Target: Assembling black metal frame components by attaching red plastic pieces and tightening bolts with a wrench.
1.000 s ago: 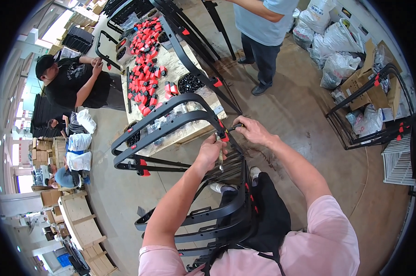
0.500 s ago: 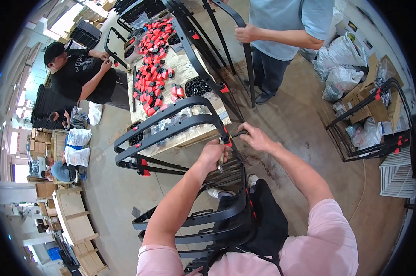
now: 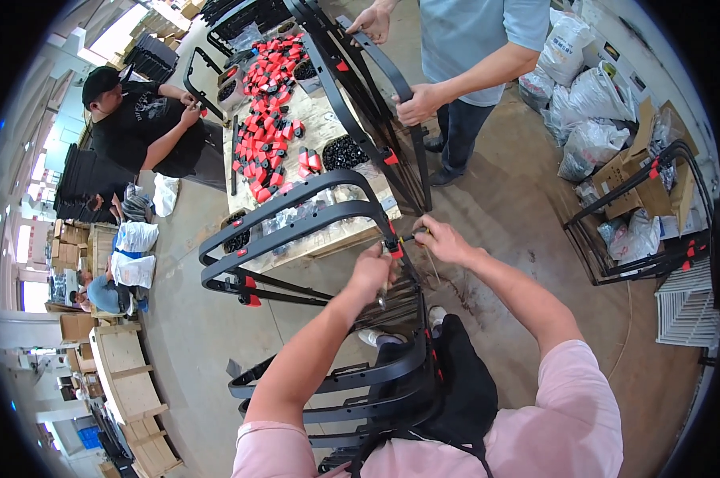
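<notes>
My left hand [image 3: 371,272] is closed at the corner of a black tubular frame [image 3: 328,213] with red plastic fittings. A silver metal tool [image 3: 383,301] pokes out below its fingers; its kind is partly hidden. Just to the right, my right hand [image 3: 447,242] is closed around the handle of a screwdriver [image 3: 410,237], its shaft directed left at the red fitting [image 3: 396,250] on the frame. Whether the tip touches is too small to tell. A second, similar frame bar [image 3: 280,189] runs close behind the first.
More black frames [image 3: 364,377] stack against my legs. Ahead is a wooden table [image 3: 312,119] with red-and-black plastic parts and tubs of small black pieces. A co-worker in light blue [image 3: 463,48] grips another frame; one in black [image 3: 153,119] stands left. Bags and cartons [image 3: 607,159] lie right.
My hands stay at the same joint, with the screwdriver's angle slightly altered. The co-worker in light blue has shifted left with the frame, and a second hand now shows beside it.
</notes>
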### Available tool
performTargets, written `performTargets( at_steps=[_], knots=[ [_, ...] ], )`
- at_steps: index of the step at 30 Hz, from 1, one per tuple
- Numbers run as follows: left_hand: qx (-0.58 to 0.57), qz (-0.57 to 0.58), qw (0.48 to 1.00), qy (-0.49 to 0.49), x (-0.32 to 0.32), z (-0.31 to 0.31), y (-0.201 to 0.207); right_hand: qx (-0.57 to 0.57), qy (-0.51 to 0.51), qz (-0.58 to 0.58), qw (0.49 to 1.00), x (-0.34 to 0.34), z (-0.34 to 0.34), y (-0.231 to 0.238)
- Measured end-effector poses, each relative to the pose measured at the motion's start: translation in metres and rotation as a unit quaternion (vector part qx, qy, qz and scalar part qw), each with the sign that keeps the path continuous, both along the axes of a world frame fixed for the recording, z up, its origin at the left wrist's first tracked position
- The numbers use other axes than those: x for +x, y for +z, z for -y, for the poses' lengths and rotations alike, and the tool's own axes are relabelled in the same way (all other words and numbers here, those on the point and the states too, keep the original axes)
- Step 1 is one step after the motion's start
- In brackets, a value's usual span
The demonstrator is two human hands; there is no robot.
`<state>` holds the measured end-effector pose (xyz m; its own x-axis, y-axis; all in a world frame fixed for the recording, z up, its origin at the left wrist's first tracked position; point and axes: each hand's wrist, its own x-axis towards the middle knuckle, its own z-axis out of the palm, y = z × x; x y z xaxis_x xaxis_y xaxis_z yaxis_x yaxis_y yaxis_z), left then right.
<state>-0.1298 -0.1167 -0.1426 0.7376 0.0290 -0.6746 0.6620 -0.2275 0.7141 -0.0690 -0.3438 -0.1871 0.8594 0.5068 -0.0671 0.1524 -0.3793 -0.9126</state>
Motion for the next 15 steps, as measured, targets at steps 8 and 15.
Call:
performTargets(
  at_steps=[8, 15],
  knots=[
    [0.126, 0.147, 0.981, -0.019, -0.012, 0.011, -0.035, 0.012, -0.015, -0.031, 0.999, 0.001, -0.009, -0.005],
    [0.307, 0.288, 0.902, -0.094, -0.031, 0.024, -0.042, 0.001, -0.041, -0.260, 0.965, 0.012, -0.012, 0.012]
  ],
)
